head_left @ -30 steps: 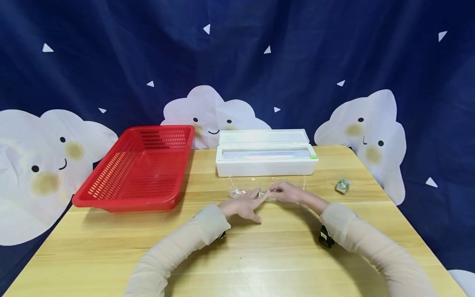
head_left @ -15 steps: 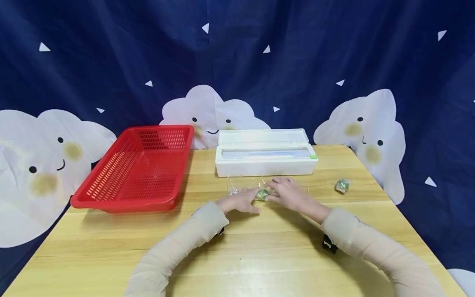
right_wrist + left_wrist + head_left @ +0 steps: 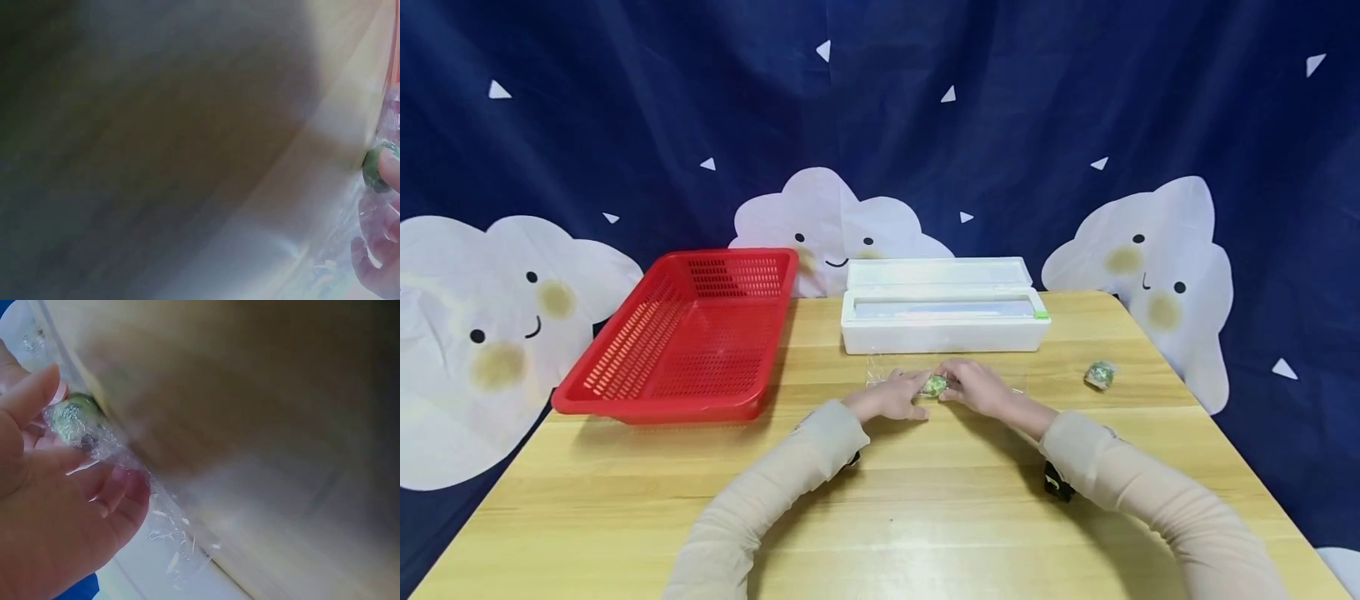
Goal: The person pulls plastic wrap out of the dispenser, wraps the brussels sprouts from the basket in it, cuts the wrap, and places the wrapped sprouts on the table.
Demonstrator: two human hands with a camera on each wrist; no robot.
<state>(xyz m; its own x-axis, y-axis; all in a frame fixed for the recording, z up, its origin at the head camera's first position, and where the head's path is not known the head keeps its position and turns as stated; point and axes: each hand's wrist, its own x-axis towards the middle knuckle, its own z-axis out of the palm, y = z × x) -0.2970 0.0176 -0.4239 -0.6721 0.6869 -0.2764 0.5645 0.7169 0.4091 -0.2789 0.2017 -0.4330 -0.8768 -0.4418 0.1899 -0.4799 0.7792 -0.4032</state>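
Note:
A small rounded green piece (image 3: 934, 385), its exact kind unclear, lies in a clear sheet of plastic wrap (image 3: 172, 534) on the table. My left hand (image 3: 891, 395) is at the left side of the piece; in the left wrist view its curled fingers hold the wrap and the thumb stands beside the piece. From the right, my right hand (image 3: 979, 388) grips the wrap close against the piece. Only part of that hand shows at the edge of the right wrist view, with a thumb at the green piece (image 3: 374, 170).
Behind the hands stands a white plastic wrap box (image 3: 946, 337), its lid raised and a green tab at its right end. A red basket (image 3: 752, 404) is at the left. Another wrapped green piece (image 3: 1100, 375) lies at the right of the wooden table (image 3: 917, 517).
Both hands have drawn in around the green piece, and the left fingers, spread out earlier, are bent now. The wrap is gathered closer to the piece.

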